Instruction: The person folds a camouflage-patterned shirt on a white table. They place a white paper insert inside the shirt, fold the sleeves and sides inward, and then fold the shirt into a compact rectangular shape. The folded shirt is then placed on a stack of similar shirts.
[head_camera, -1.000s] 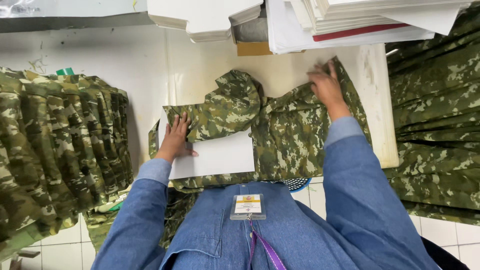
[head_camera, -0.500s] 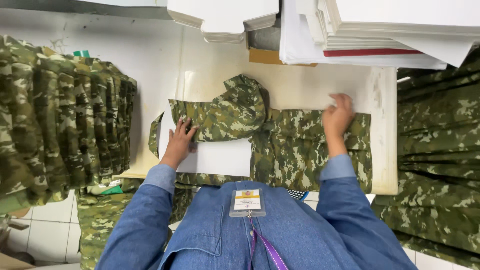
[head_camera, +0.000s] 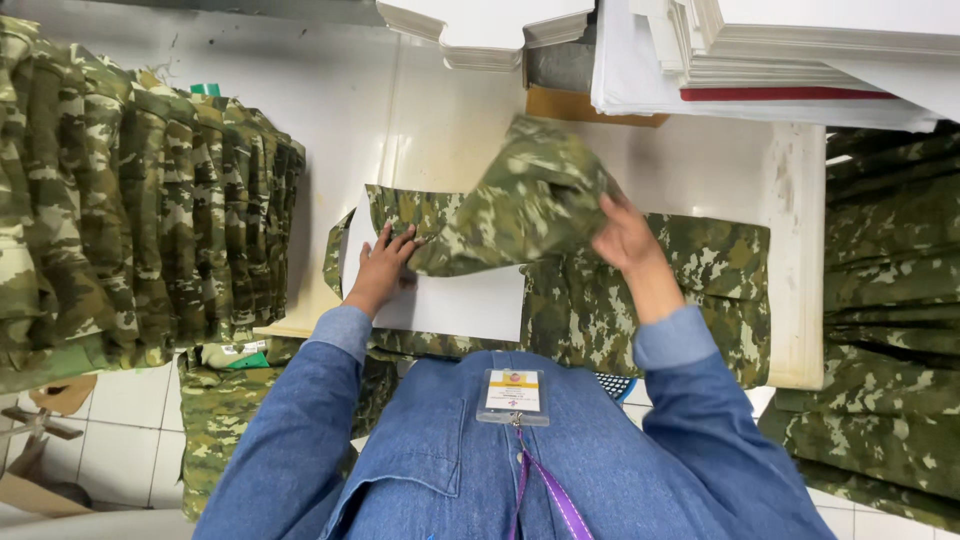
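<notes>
A green camouflage garment (head_camera: 690, 275) lies spread on the white table (head_camera: 400, 130) in front of me. My left hand (head_camera: 383, 268) presses flat on a white card sheet (head_camera: 460, 300) that rests on the garment's left part. My right hand (head_camera: 625, 238) grips a raised flap of the same garment (head_camera: 530, 195) and holds it folded over toward the left, above the card.
A tall stack of folded camouflage garments (head_camera: 140, 220) stands at the left. More camouflage cloth (head_camera: 890, 300) is piled at the right. Stacks of white card and paper (head_camera: 780, 50) lie at the table's far edge. Tiled floor (head_camera: 130, 410) shows lower left.
My right hand left the garment's far right part, took hold of a flap and lifted it toward the middle and left. The left hand stayed on the card.
</notes>
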